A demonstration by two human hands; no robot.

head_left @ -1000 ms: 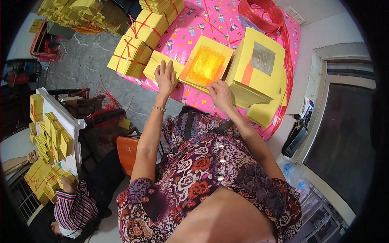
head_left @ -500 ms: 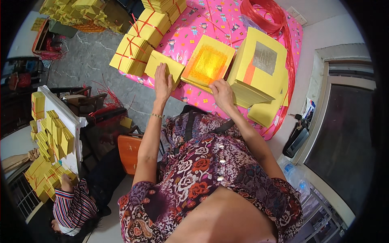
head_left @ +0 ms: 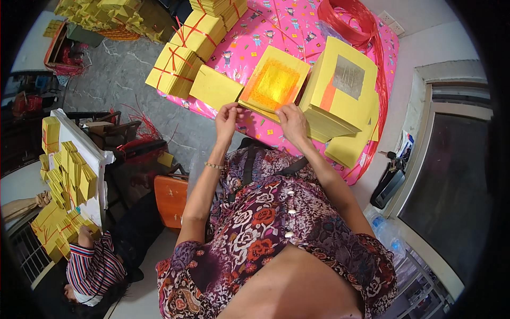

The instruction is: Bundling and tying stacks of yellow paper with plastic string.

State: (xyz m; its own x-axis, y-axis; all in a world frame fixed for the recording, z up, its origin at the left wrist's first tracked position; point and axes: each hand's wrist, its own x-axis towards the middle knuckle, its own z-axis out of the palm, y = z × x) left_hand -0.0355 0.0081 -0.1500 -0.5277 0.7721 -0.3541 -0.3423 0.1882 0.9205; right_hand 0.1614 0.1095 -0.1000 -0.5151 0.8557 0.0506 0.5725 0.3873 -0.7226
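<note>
A short stack of yellow paper [head_left: 280, 60] bears an orange-edged gold foil square [head_left: 274, 84] on top. My right hand [head_left: 292, 122] pinches the paper at the stack's near edge, thumb and fingers closed. By the near left corner, my left hand [head_left: 227, 118] has its fingers curled together; whatever lies between the fingertips is too small to make out. Left of the foil stack lies a lower pile of plain yellow paper [head_left: 215, 86]. A tall yellow stack with a silver foil square [head_left: 348, 77] and an orange strip stands close on the right.
Bundles tied with red cord [head_left: 172, 69] line the table's left side. Red plastic ribbon [head_left: 358, 24] coils on the pink patterned tablecloth [head_left: 260, 21]. A person in a striped top [head_left: 95, 263] sits lower left beside a table with more yellow bundles [head_left: 69, 175].
My left hand has come off the plain yellow pile and moved right and nearer, to the foil stack's corner, its fingers now curled. My right hand stays at the near edge.
</note>
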